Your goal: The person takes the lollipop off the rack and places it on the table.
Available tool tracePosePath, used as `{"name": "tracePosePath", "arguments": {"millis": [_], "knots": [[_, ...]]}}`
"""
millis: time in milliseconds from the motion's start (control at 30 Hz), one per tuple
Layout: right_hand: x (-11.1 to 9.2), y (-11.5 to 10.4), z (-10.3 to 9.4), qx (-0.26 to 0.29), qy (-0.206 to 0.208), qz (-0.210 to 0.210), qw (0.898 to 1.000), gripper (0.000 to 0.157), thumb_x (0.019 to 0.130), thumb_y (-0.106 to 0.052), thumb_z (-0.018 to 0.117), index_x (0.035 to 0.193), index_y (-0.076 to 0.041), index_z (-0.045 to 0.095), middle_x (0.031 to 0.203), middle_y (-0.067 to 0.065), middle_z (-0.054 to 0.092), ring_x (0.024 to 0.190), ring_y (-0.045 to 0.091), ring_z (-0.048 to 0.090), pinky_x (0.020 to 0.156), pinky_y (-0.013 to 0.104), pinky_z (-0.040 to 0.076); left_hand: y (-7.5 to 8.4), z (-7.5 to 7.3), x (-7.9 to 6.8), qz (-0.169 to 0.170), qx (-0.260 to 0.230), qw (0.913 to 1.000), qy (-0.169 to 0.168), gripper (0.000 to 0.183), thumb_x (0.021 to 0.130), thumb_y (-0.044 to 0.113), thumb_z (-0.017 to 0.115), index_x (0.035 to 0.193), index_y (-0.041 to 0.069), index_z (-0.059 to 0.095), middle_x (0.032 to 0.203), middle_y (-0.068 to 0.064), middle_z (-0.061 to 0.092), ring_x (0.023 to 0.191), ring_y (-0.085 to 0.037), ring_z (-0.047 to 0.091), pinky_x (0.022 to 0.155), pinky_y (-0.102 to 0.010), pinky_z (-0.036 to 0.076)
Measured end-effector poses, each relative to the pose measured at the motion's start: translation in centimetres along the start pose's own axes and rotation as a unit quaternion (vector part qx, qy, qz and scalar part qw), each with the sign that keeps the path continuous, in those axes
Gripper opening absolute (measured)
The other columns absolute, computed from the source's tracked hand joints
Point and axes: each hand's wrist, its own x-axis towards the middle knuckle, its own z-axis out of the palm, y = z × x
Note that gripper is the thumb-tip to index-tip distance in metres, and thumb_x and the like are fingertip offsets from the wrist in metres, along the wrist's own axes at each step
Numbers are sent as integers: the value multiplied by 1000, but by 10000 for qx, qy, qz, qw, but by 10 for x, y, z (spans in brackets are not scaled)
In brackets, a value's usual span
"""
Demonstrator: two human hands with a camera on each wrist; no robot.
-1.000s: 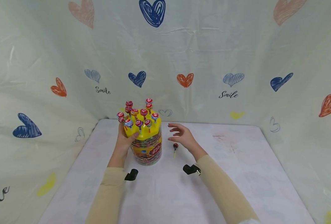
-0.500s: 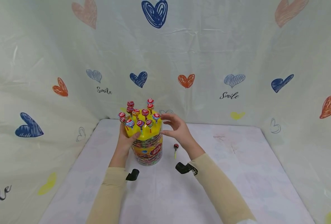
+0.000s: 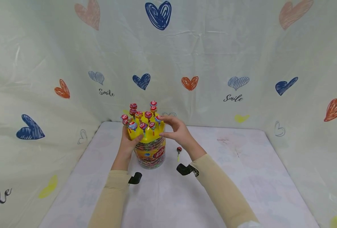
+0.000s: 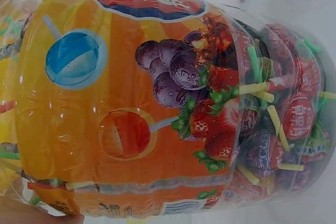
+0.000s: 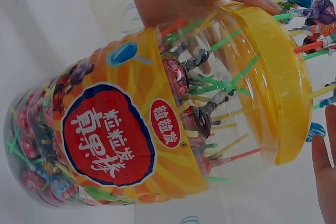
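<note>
A clear plastic jar of wrapped lollipops (image 3: 151,155) stands on the table, its label orange with red. Several lollipops stick up from the yellow lid (image 3: 148,136). My left hand (image 3: 126,144) grips the jar's upper left side, thumb on the lid's front. At the lid's right edge my right hand (image 3: 180,133) has index finger and thumb spread around a blue-and-red lollipop (image 3: 158,120); in the right wrist view its blue head (image 5: 315,131) shows by the fingertips. Whether they touch it, I cannot tell. One loose dark red lollipop (image 3: 179,149) lies right of the jar.
The white-covered table (image 3: 228,177) reaches back to a pale curtain (image 3: 208,57) printed with hearts. Black wrist cameras (image 3: 184,169) are worn at both wrists. Through the jar's clear wall, many more lollipops (image 4: 283,129) show inside.
My right hand has moved left from above the loose lollipop to the lid's right edge. My left hand keeps its grip, and the jar stays in place.
</note>
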Motion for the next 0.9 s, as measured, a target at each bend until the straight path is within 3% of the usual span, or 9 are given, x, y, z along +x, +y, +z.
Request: {"name": "tracePosePath", "arguments": {"millis": [367,900], "knots": [[3,-3,3,168,-150,-158,9996,49,82,14,68,128,5,53,133,9,54,122,29,50,105,43,41,0,0,1,-85,-2,9999,82,79,93,9,66,153,22,17,147,-6,36,131,-22,37,115,-36,25],[9,-3,4,487,48,41,9988,39,86,14,65,124,5,58,125,9,58,111,26,58,99,39,47,0,0,0,-129,66,9999,74,80,93,12,66,154,22,15,147,-6,35,132,-22,36,115,-37,25]]}}
